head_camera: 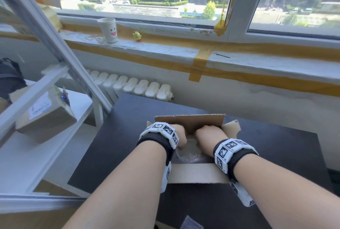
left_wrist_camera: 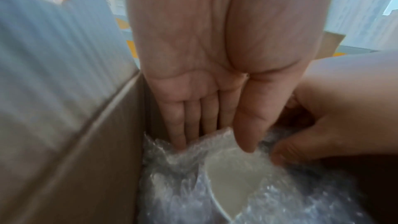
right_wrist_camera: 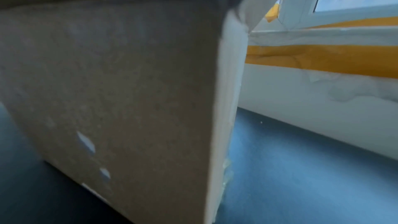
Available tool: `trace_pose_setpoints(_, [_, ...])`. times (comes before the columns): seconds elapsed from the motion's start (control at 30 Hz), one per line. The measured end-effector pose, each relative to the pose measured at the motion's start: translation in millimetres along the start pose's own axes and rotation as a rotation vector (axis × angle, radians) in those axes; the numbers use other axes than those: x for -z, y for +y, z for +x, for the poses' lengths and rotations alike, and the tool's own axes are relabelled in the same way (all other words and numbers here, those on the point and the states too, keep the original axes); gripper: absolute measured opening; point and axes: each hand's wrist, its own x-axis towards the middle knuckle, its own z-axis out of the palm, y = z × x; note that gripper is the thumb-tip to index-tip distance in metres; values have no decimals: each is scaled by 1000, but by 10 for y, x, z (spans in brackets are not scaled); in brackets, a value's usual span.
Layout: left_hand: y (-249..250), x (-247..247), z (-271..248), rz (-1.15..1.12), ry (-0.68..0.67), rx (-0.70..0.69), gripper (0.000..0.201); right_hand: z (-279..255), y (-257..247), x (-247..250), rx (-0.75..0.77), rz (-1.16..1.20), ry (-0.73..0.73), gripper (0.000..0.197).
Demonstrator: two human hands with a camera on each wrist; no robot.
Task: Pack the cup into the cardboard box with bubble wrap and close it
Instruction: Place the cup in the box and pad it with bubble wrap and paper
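Note:
An open cardboard box (head_camera: 198,174) stands on the dark table (head_camera: 125,136), its flaps up. Both hands reach down into it. In the left wrist view a white cup (left_wrist_camera: 232,181) lies in the box (left_wrist_camera: 64,108), wrapped in clear bubble wrap (left_wrist_camera: 176,185) with part of its rim showing. My left hand (left_wrist_camera: 215,146) has straight fingers slid between the box wall and the wrap, thumb over the wrap's edge. My right hand (left_wrist_camera: 323,125) pinches the wrap beside the cup with curled fingers. From the head view the left hand (head_camera: 181,135), right hand (head_camera: 204,136) and some wrap (head_camera: 187,155) show. The right wrist view shows only the box's outer wall (right_wrist_camera: 118,91).
A paper cup with a smiling face (head_camera: 108,30) and a small yellow toy (head_camera: 137,36) stand on the taped window sill. A white radiator (head_camera: 139,87) sits behind the table. At the left, a white shelf frame (head_camera: 55,44) holds a labelled parcel (head_camera: 46,118).

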Motion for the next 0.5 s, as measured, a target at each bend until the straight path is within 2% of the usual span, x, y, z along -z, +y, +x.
trace_pose_setpoints(0.07, [-31,80,-79,13,2,66,20,-66,0,96,-2,-104,73,19])
trace_pose_setpoints(0.1, [-72,92,-72,27,49,92,13,-92,1,135,0,-136,106,18])
trace_pose_setpoints(0.17, [-146,78,-82,45,106,117,27,-121,-2,171,2,-152,156,18])
trace_pose_setpoints(0.27, [-177,1,7,119,59,138,19,-135,-5,148,-13,-133,131,19])
trace_pose_setpoints(0.3, [-173,-49,28,130,54,108,17,-138,3,120,-23,-121,101,19])
trace_pose_setpoints(0.4, [-111,-79,-71,157,28,47,26,-164,27,30,-53,-81,64,21])
trace_pose_setpoints(0.5, [-106,-64,-132,124,63,26,37,-202,6,-42,-25,-51,193,24])
